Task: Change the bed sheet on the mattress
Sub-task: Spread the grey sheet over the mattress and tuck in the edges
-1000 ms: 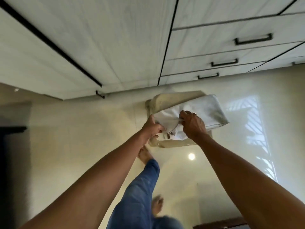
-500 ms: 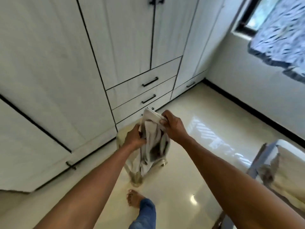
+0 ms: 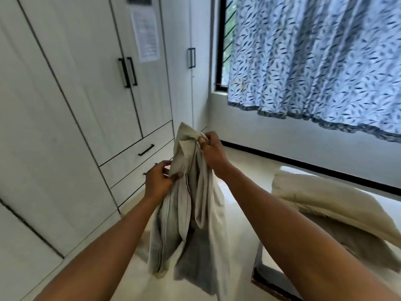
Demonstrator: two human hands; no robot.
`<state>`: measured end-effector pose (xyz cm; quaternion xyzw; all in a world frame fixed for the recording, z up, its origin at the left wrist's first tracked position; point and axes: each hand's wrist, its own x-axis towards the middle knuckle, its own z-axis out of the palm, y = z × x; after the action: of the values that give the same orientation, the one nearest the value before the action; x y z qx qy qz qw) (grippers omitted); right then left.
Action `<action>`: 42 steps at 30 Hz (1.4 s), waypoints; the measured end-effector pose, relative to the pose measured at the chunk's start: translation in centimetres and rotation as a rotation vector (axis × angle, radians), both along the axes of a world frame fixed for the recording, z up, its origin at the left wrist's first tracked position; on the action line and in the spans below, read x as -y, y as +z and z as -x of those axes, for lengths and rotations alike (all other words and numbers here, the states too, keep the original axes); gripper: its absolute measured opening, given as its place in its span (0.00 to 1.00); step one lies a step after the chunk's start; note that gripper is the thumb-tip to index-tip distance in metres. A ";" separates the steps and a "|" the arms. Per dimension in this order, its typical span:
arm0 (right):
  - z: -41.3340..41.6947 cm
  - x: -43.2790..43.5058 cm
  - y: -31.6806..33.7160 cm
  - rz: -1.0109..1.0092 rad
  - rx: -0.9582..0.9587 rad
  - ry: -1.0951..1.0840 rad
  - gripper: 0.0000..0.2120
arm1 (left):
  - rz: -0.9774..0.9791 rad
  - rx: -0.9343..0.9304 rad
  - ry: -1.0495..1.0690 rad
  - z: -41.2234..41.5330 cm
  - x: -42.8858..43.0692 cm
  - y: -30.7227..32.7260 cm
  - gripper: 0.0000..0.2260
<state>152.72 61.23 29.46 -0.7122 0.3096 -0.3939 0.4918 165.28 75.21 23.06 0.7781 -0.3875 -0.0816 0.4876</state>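
- Sheet (image 3: 204, 192): pale beige cloth, bunched and creased, with a thin dark seam line running down one fold; it is hanging in mid-air between the two forearms, in front of the drawers (image 3: 134, 155) and above the floor (image 3: 243, 168).
- Sheet, axis: the long axis is running near upright; the gathered top end is pointing up and the loose folds are trailing down toward the floor, the lowest part looking greyer in shade.
- Right hand (image 3: 213, 151): fingers are curling tightly round the gathered top of the sheet, holding it at the highest point.
- Left hand (image 3: 160, 181): sitting lower, it is pinching a side fold between thumb and fingers.
- Wardrobe (image 3: 65, 105): white doors with black handles are filling the left side; a paper (image 3: 145, 35) is sticking to one door.
- Curtain (image 3: 314, 61): blue leaf print, hanging across the window (image 3: 225, 40).
- Bedding (image 3: 325, 209): cream and padded, lying on a dark frame (image 3: 273, 276) at the right.
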 end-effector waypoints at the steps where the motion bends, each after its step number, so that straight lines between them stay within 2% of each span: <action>1: 1.5 -0.3 0.5 0.007 0.006 -0.034 0.06 | 0.022 0.005 -0.023 1.1 -0.3 0.6 0.24; 5: 8.4 -2.1 1.3 -0.011 0.025 -0.198 0.05 | 0.070 0.029 -0.175 6.1 -1.0 1.5 0.24; 8: 13.1 -4.2 0.6 -0.004 -0.004 -0.295 0.06 | 0.089 0.067 -0.199 9.9 -1.6 0.8 0.21; 11: 18.4 -6.4 -0.4 0.023 -0.069 -0.403 0.05 | 0.129 0.148 -0.226 14.6 -1.6 -0.6 0.13; 16: 29.0 -8.1 -0.6 0.046 -0.144 -0.558 0.05 | 0.175 0.114 -0.511 25.4 0.1 -0.2 0.05; 18: 33.7 -8.0 -0.1 0.043 -0.139 -0.632 0.05 | 0.219 0.080 -0.572 30.0 1.0 0.6 0.08; 21: 40.2 -7.4 0.6 0.041 -0.120 -0.726 0.06 | 0.264 0.100 -0.665 36.9 2.6 1.8 0.20; 23: 44.7 -6.6 0.9 0.039 -0.100 -0.775 0.06 | 0.282 0.078 -0.728 41.7 3.9 2.2 0.23; 25: 49.1 -5.9 1.1 0.037 -0.090 -0.806 0.05 | 0.282 0.061 -0.775 46.2 5.1 2.6 0.20; 28: 56.3 -4.3 0.3 0.019 -0.084 -0.836 0.05 | 0.257 0.045 -0.807 52.8 8.0 1.8 0.10; 30: 62.0 -2.8 -0.6 -0.001 -0.087 -0.844 0.07 | 0.216 -0.043 -0.838 57.9 10.3 1.2 0.08; 32: 66.8 -1.5 -1.5 -0.025 -0.090 -0.863 0.08 | 0.154 -0.243 -0.901 62.4 12.2 1.0 0.04; 35: 73.5 0.2 -2.2 -0.058 -0.087 -0.898 0.08 | 0.056 -0.498 -0.974 68.6 14.8 0.9 0.06; 37: 77.3 1.3 -1.9 -0.073 -0.089 -0.910 0.09 | -0.006 -0.574 -1.052 71.9 16.4 1.4 0.03; 42: 85.6 4.8 -0.8 -0.065 -0.078 -0.950 0.08 | -0.079 -0.621 -1.228 78.2 20.7 3.9 0.11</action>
<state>67.08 56.40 28.70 -0.4903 0.6314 -0.5380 0.2673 87.08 54.56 26.93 0.3754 -0.5971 -0.5765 0.4125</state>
